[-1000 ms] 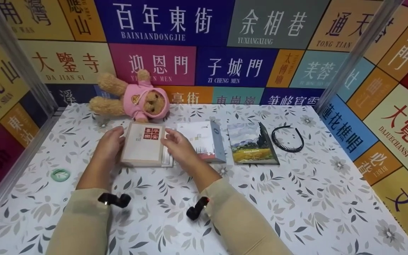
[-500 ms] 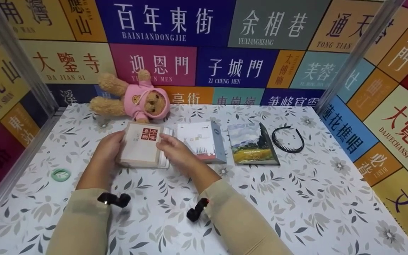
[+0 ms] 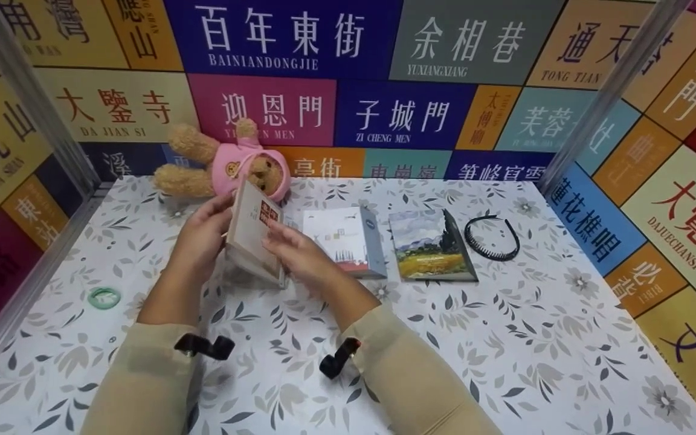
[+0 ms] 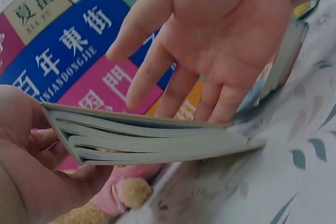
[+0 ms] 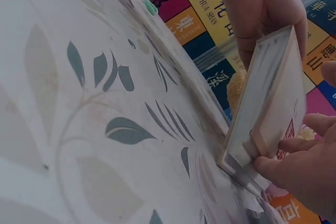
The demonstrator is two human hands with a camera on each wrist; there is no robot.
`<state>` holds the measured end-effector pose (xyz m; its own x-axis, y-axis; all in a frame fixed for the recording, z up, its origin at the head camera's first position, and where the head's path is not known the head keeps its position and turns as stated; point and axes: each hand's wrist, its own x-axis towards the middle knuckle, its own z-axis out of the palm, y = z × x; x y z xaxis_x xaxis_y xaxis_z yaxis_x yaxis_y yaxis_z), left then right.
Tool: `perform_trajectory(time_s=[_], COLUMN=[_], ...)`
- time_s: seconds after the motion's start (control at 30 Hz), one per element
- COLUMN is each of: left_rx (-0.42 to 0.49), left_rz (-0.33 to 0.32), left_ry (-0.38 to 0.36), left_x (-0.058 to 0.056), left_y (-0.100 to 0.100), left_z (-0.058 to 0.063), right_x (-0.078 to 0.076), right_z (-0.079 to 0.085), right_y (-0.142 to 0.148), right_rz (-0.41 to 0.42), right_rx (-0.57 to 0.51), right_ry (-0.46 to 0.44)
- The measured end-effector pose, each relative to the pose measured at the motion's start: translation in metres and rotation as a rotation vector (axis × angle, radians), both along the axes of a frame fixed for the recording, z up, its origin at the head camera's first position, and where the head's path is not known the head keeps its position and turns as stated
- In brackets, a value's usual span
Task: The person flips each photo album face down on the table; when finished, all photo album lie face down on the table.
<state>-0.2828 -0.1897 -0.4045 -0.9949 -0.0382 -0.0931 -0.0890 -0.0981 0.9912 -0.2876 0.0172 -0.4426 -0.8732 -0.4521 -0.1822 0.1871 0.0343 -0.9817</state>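
A beige book [image 3: 248, 226] with red square characters on its cover stands tilted up on its lower edge, in front of the teddy bear. My left hand [image 3: 202, 232] grips it along the left side, seen too in the left wrist view, where the page block [image 4: 142, 142] shows between the covers. My right hand [image 3: 302, 254] touches the front cover near its right edge. Its fingers look extended in the left wrist view. In the right wrist view the right thumb and fingers [image 5: 299, 145] lie against the cover, by the red print.
A teddy bear [image 3: 191, 166] in a pink hoodie lies behind the book. To the right are a white-and-blue book [image 3: 336, 235], a book with a landscape painting [image 3: 426, 248] and a black headband [image 3: 475, 241]. A green ring-shaped item [image 3: 104, 298] lies left on the patterned tablecloth [image 3: 263, 374].
The book lay nearly flat with its cover facing up; its left side is now raised by my left hand. My right hand has stayed by its right edge.
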Motion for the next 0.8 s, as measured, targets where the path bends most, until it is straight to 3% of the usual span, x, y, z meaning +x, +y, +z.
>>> perform_trajectory(time_s=[0.2,0.47,0.8], left_rx=[-0.030,-0.013,0.018], left_rz=[-0.033,-0.149,-0.107], left_ry=[0.103,-0.030,-0.092], left_x=[0.004,0.002,-0.002], left_y=[0.013,0.012,0.008], left_z=[0.005,-0.004,-0.014], right_x=[0.002,0.000,-0.003], right_z=[0.007,0.008,0.003], right_y=[-0.001,-0.001,-0.001], right_rz=[-0.007,-0.053,-0.081], right_rx=[-0.099,-0.175,-0.184], right_ry=[-0.035,-0.049,0.020])
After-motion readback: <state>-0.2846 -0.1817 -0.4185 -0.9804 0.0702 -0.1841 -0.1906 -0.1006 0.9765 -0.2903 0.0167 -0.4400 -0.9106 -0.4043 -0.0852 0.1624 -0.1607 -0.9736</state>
